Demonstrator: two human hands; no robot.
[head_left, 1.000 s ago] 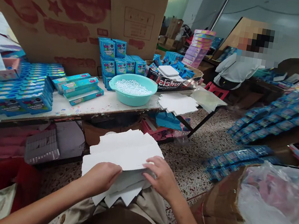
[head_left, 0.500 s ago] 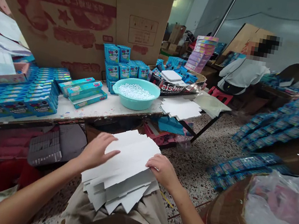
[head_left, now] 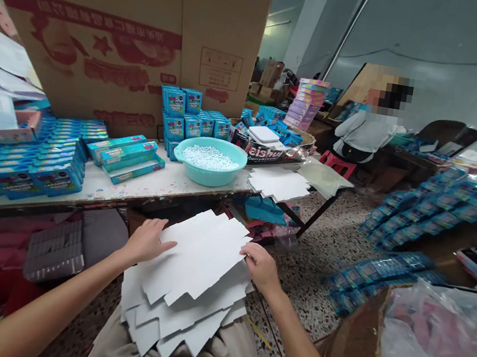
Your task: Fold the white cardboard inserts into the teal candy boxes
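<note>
On my feed, a big corrugated carton [head_left: 106,40] with red print stands along the far side of a white table [head_left: 141,186], in a room with grey walls [head_left: 447,49]. Speckled terrazzo floor [head_left: 313,276] runs off to the right. Far right, a co-worker [head_left: 364,135] in a white top sits on a red stool [head_left: 336,164]. On the table I can see rows of glossy blue boxes [head_left: 30,168], a round teal basin [head_left: 207,170] of white beads [head_left: 209,158], and a loose pile of white card [head_left: 278,184] at the right corner. Nearest me, a stack of die-cut white card blanks [head_left: 189,280] rests on the person's beige lap [head_left: 118,347], its notched edges fanned out. The left hand [head_left: 146,242] lies on top, fingers spread wide and flat. The right hand [head_left: 260,269] sits at the stack's right edge, fingers close together; I can't tell whether its thumb grips underneath.
</note>
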